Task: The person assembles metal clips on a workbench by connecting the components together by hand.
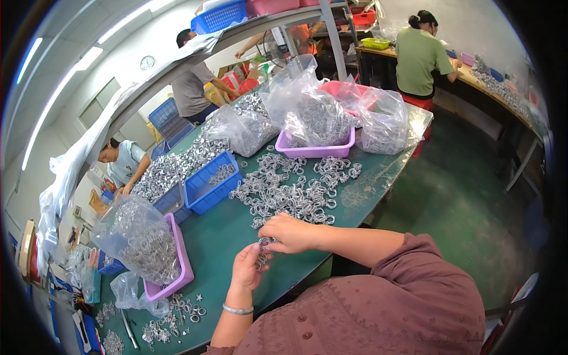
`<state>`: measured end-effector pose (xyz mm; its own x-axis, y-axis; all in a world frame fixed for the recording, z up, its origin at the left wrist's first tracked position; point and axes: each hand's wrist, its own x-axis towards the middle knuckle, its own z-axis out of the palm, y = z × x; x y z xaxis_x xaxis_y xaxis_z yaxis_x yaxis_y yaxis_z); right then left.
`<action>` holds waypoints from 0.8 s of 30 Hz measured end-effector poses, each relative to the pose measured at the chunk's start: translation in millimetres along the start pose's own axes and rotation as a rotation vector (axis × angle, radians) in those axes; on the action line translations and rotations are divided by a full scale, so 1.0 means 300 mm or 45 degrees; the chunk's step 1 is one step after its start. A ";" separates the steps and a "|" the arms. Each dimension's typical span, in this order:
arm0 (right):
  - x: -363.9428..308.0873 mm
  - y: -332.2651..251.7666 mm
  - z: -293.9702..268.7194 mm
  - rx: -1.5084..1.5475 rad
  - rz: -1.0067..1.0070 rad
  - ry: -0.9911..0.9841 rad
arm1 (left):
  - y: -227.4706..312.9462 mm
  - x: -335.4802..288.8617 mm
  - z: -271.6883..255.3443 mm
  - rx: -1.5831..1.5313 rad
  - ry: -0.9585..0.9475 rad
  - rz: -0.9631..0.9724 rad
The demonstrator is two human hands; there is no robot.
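Observation:
Close to the table's near edge, my left hand is closed round a few small silver metal rings, which stick out between thumb and fingers. My right hand meets it from the right, its thumb and fingertips pinching a ring at the top of this bunch. The exact shape of the rings is too small to make out. Just beyond my hands a loose heap of similar silver rings spreads over the green tabletop.
A blue bin with some rings stands left of the heap. Behind it, a purple tray carries clear bags of rings; another purple tray is at left. Tweezers lie at lower left. Several people work around the room.

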<state>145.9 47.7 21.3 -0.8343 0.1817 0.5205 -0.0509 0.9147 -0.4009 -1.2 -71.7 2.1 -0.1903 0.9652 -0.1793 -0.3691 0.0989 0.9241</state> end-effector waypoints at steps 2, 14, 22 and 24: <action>-0.036 -0.012 0.002 0.006 -0.013 0.014 | -0.019 -0.020 0.020 0.028 0.014 -0.019; -0.154 -0.037 -0.035 0.104 -0.024 0.214 | -0.029 -0.070 0.138 0.058 0.003 -0.029; -0.275 -0.022 -0.039 0.167 0.040 0.281 | -0.084 -0.063 0.208 0.218 0.006 -0.045; -0.293 -0.019 -0.048 0.191 0.032 0.282 | -0.088 -0.062 0.222 0.250 0.010 -0.034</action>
<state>227.6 31.8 -11.4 -0.6965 0.2937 0.6547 -0.1259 0.8482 -0.5145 72.9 -76.2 3.6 -0.1904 0.9597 -0.2066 -0.1900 0.1704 0.9669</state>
